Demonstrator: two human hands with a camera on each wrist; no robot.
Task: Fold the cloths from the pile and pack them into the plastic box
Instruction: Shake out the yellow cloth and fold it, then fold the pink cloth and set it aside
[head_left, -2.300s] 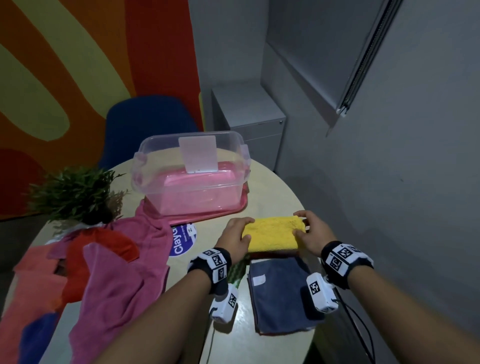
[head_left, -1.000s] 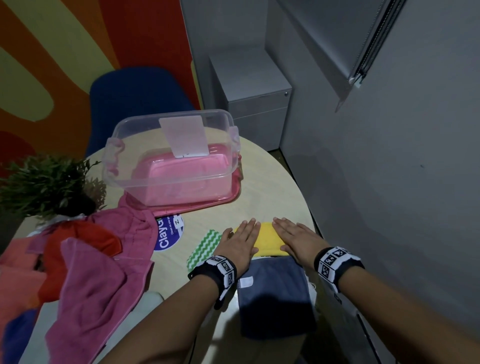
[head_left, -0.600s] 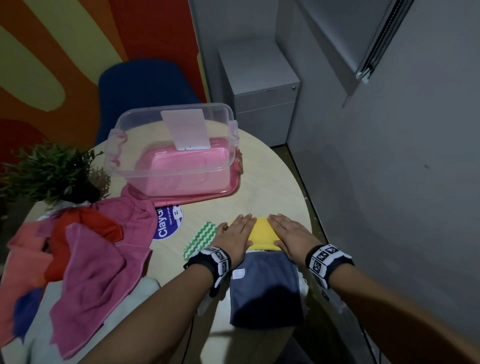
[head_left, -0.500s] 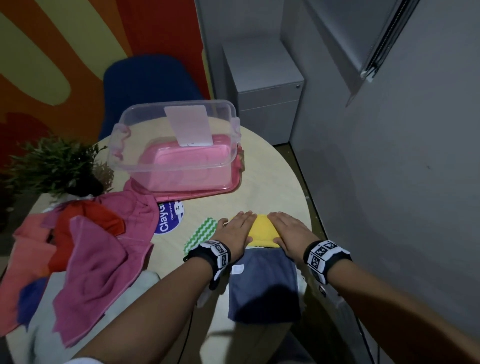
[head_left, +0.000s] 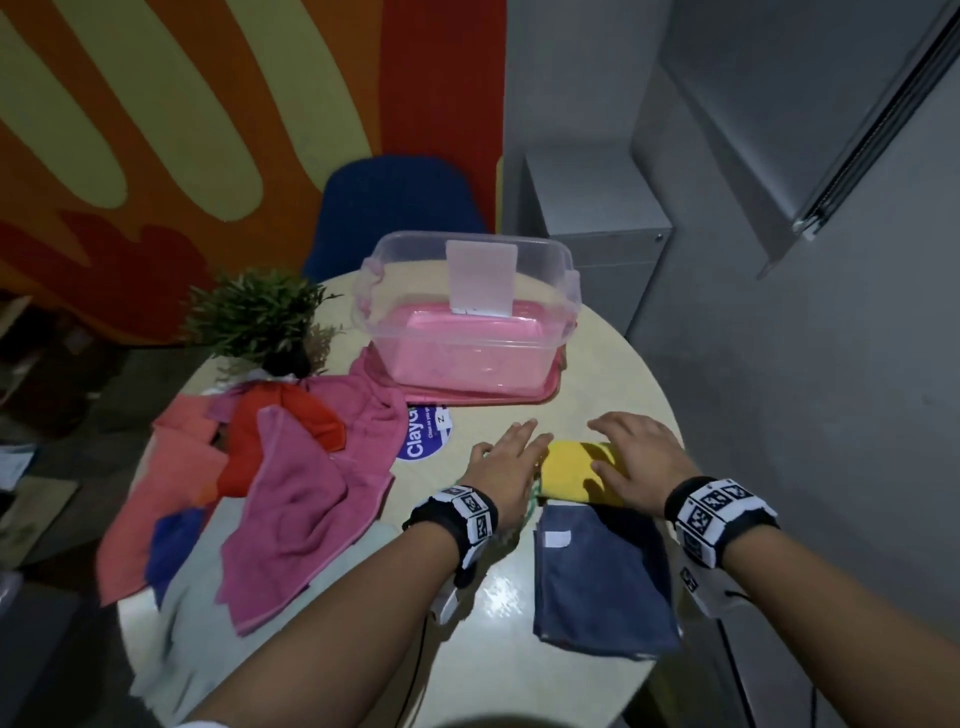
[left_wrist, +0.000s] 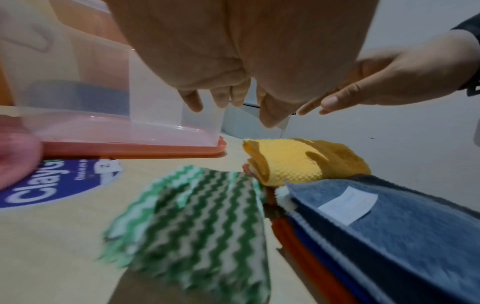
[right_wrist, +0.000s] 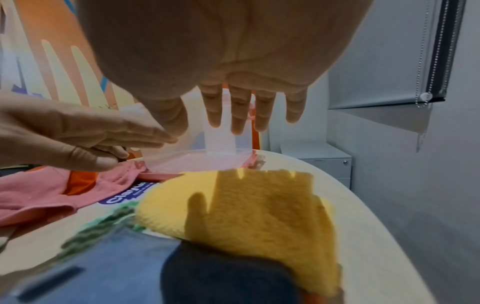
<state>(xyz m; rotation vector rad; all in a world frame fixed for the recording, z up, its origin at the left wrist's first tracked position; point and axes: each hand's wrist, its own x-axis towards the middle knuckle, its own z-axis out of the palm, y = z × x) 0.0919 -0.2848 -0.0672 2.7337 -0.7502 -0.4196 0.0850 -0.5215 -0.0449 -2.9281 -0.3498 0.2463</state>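
Both my hands flat-fingered, holding nothing: left hand (head_left: 506, 462) at 9 o'clock of folded yellow cloth (head_left: 574, 475), right hand (head_left: 636, 465) hovering above, likely to flatten fold before boxing.

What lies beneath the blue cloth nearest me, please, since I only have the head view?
Observer: The left wrist view shows that the blue cloth tops a stack, with an orange cloth directly beneath it.
Operator: Is the right hand pressing the yellow cloth?
Observer: No. The right hand hovers above the yellow cloth, fingers straight, and only its shadow touches.
Operator: And the left hand?
Observer: The left hand is in the air above the green zigzag cloth, holding nothing.
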